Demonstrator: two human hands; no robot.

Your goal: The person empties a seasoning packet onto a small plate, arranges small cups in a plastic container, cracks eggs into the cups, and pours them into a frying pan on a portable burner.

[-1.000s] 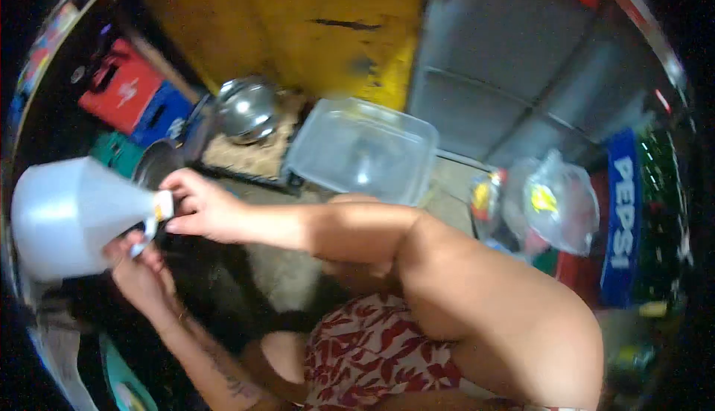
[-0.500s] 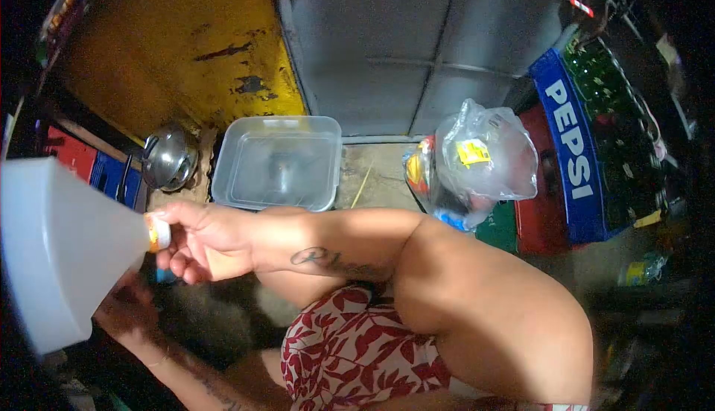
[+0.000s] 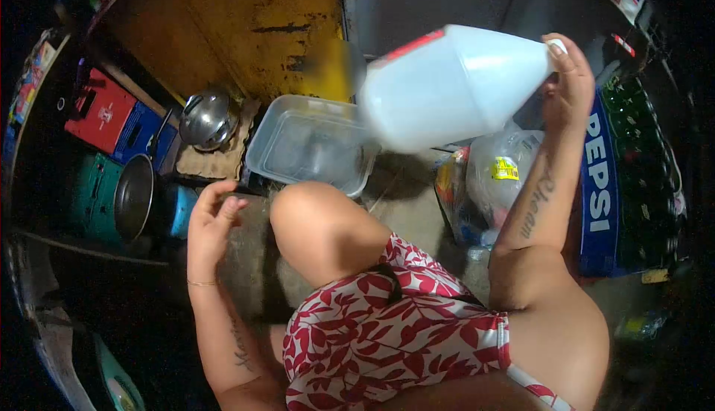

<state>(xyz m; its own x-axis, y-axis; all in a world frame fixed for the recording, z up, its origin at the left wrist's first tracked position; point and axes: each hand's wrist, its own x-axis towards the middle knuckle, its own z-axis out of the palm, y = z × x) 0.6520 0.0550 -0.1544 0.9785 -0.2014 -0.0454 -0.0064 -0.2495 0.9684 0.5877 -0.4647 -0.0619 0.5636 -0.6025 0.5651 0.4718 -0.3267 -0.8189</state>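
My right hand (image 3: 570, 76) is closed on the capped neck of a large white plastic jug (image 3: 462, 87), raised at the upper right of centre. The jug lies tilted in the air, its base to the left, partly over a clear plastic tub (image 3: 305, 143) on the floor. A red strip shows along the jug's upper edge. My left hand (image 3: 216, 221) is raised beside my knee, fingers apart and slightly curled, holding nothing. Near it are a dark frying pan (image 3: 135, 196) and a blue object (image 3: 181, 211).
A metal pot (image 3: 209, 119) sits on cardboard (image 3: 212, 164) at the left, near red (image 3: 103, 113) and blue boxes. Clear plastic bags (image 3: 495, 180) stand at the right beside a blue Pepsi crate (image 3: 598, 188) of green bottles. A wall (image 3: 223, 24) rises behind.
The jug has swung from the far left to the upper right in my right hand. My left hand has come up from below the jug, and the view has shifted.
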